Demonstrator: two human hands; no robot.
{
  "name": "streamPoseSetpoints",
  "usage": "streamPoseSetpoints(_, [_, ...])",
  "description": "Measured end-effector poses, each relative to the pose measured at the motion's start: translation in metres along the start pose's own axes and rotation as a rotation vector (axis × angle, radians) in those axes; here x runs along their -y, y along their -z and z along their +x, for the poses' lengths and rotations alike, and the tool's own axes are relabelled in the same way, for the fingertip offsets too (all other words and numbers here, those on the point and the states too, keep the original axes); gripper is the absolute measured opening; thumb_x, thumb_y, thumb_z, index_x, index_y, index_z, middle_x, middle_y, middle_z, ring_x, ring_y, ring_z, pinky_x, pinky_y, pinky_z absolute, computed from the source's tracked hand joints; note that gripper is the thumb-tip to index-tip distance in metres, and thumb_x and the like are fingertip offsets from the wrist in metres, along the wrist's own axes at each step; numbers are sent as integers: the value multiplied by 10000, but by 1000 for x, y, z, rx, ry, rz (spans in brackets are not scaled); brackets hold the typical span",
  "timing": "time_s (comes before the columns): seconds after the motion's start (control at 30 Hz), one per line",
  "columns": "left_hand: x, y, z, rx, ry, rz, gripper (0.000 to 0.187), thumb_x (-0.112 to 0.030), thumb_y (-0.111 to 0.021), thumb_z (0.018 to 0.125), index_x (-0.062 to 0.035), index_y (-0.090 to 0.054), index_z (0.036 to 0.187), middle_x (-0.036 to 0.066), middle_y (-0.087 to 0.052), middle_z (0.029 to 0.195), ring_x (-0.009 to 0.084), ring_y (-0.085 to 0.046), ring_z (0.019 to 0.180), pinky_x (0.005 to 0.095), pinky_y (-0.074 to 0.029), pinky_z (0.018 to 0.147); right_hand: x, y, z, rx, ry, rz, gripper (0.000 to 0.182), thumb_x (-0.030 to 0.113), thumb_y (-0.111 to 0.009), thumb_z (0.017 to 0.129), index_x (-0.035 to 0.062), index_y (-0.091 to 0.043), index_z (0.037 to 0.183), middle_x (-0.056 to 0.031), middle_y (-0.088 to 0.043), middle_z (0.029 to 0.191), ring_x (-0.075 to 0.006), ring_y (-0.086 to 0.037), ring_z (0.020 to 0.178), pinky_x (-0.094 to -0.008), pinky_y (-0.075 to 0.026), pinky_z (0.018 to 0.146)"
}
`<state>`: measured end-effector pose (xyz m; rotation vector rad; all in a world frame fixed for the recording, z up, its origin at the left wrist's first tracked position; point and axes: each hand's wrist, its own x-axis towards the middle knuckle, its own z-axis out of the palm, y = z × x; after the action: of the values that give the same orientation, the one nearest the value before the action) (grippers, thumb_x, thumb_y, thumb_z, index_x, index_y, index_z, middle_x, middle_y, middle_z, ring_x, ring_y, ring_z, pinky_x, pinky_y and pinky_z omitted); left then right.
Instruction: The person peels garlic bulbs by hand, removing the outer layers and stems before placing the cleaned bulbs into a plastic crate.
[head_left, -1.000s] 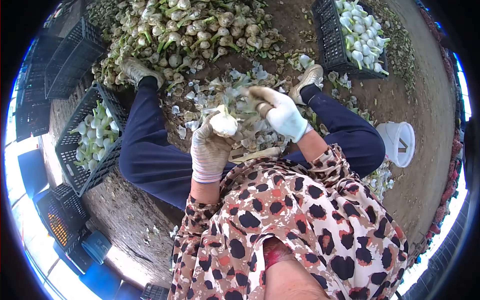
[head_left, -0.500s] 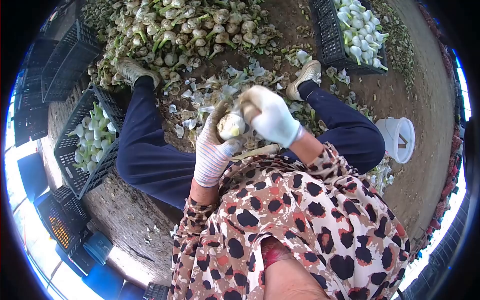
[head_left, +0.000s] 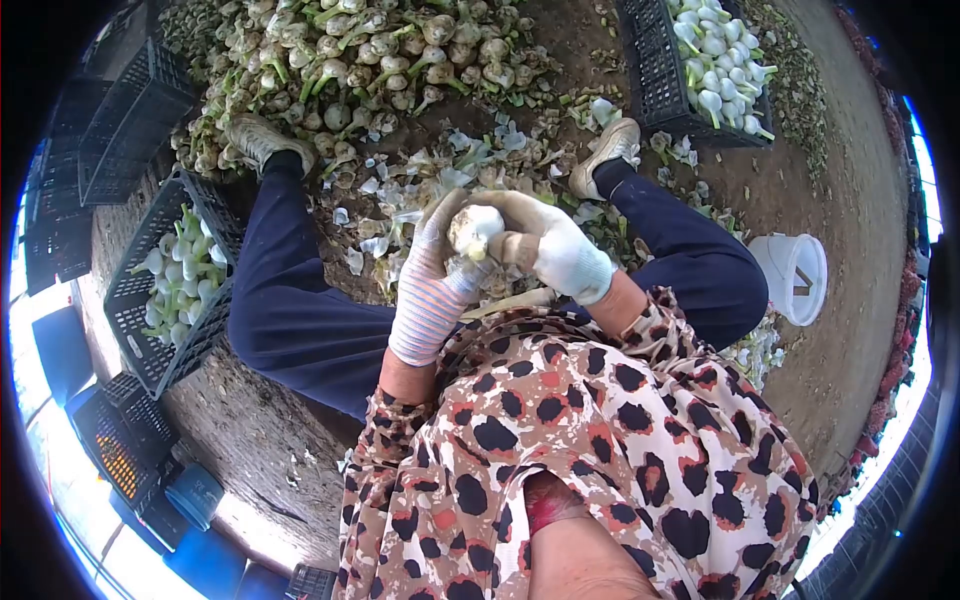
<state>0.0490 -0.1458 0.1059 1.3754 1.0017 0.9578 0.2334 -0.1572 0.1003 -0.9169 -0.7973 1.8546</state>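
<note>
A garlic bulb (head_left: pixel 478 228), mostly white with brownish skin on its left side, is held between my two gloved hands in front of my lap. My left hand (head_left: pixel 428 285), in a striped glove, wraps round its left and lower side. From the right, my right hand (head_left: pixel 562 250), in a white glove with dirty fingers, closes on the bulb, its fingers over the top and its thumb near the bottom. Beneath them, loose peeled skins (head_left: pixel 400 215) cover the ground between my feet. A pale stalk (head_left: pixel 520 302) lies by my lap.
A heap of unpeeled garlic (head_left: pixel 370 60) lies ahead. Black crates of peeled bulbs stand at left (head_left: pixel 125 300) and at upper right (head_left: pixel 650 75). A white bucket (head_left: pixel 812 285) sits beyond my right knee. More black crates (head_left: pixel 135 120) stand at far left.
My right hand has come down and inward from above the bulb, and its fingers now close round it. More of the bulb's surface shows white.
</note>
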Motion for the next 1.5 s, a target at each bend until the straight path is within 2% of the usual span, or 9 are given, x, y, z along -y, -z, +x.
streamPoseSetpoints(0.33, [-16,17,2,161,454,295,187,-161,-665,924,-1,-706,1011,95,-688,792,146,-620,680,295,-504,655,18,-8,-2,-24,508,-1178,551,-53,-645,722,-19,-581,1268,-195,-631,1116,-341,-632,1039,-365,-517,912])
streamPoseSetpoints(0.47, [7,19,-3,126,92,502,150,-114,-620,934,12,-699,956,3,-604,689,55,-509,623,238,-426,576,20,-9,-8,-29,347,-1006,477,-26,-651,790,-32,-584,1263,-182,-623,1189,-282,-638,1060,-334,-519,905])
streamPoseSetpoints(0.6, [0,17,0,-33,350,158,135,-94,-596,923,-11,-701,906,15,-633,710,78,-520,591,243,-435,552,-5,-1,-6,-40,298,-673,476,22,-647,820,-33,-549,1283,-162,-634,1149,-263,-650,987,-332,-521,865])
streamPoseSetpoints(0.67, [6,17,1,-124,480,-83,130,-91,-590,919,-23,-699,894,26,-644,724,90,-536,585,242,-443,545,-12,1,-6,-30,67,121,548,35,-637,865,-36,-455,1377,-112,-598,1207,-201,-629,993,-306,-516,865])
streamPoseSetpoints(0.77, [22,13,-3,-308,529,-701,102,-100,-584,918,-29,-657,916,56,-647,751,121,-591,589,245,-476,540,-22,-3,2,-30,26,203,672,94,-652,897,-8,-324,1475,-121,-550,1281,-192,-618,1038,-328,-534,905])
streamPoseSetpoints(0.97, [14,13,-2,-240,390,-191,112,-75,-564,930,-18,-659,943,40,-660,795,119,-597,632,261,-503,587,-10,10,11,16,-196,57,816,477,-664,908,2,-320,1475,-155,-610,1198,-249,-673,970,-391,-596,786])
streamPoseSetpoints(1.07, [19,10,0,-140,371,-80,96,-82,-572,917,-23,-647,909,52,-659,803,124,-607,659,270,-524,633,-9,8,17,-8,-272,147,618,314,-633,930,3,-404,1412,-99,-598,1181,-194,-655,934,-371,-602,743])
streamPoseSetpoints(1.3, [44,36,13,-639,458,-1148,146,-135,-566,916,-7,-629,944,159,-687,967,232,-675,789,405,-591,736,-20,10,12,148,-211,523,646,471,-732,860,0,-527,1252,-85,-619,1131,-171,-666,852,-366,-614,724])
streamPoseSetpoints(1.5, [5,14,5,-228,322,-454,366,-232,-683,943,-7,-641,1228,90,-682,1070,162,-634,966,307,-520,881,-18,3,15,194,-136,549,496,371,-655,950,27,-540,1288,-93,-601,1160,-152,-636,905,-337,-602,694])
